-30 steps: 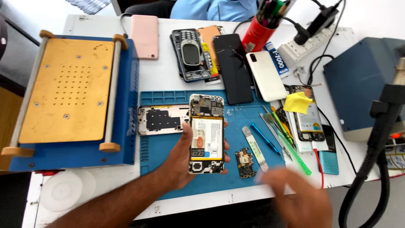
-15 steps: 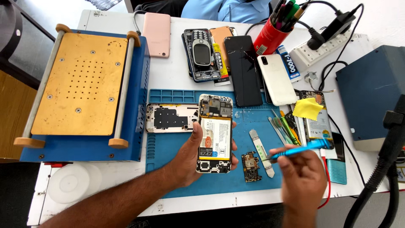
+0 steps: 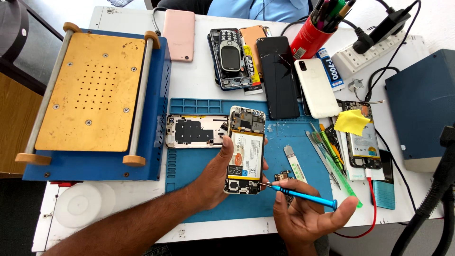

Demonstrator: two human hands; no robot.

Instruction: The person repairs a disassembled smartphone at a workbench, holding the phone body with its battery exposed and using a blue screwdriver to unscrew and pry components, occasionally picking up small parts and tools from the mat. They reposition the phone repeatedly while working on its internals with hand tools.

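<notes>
On the blue mat (image 3: 199,163), the left hand (image 3: 215,178) grips an opened phone (image 3: 245,149) by its edges; to its right, the right hand (image 3: 305,215) pinches a blue screwdriver (image 3: 303,195), tip at the phone's lower corner.

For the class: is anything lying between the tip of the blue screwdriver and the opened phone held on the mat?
Nothing visible: the blue screwdriver in the right hand already reaches the opened phone, which the left hand holds.

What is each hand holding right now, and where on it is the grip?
The left hand grips the opened phone by its long edges. The right hand holds the blue screwdriver by its handle, tip at the phone's lower corner.
</notes>
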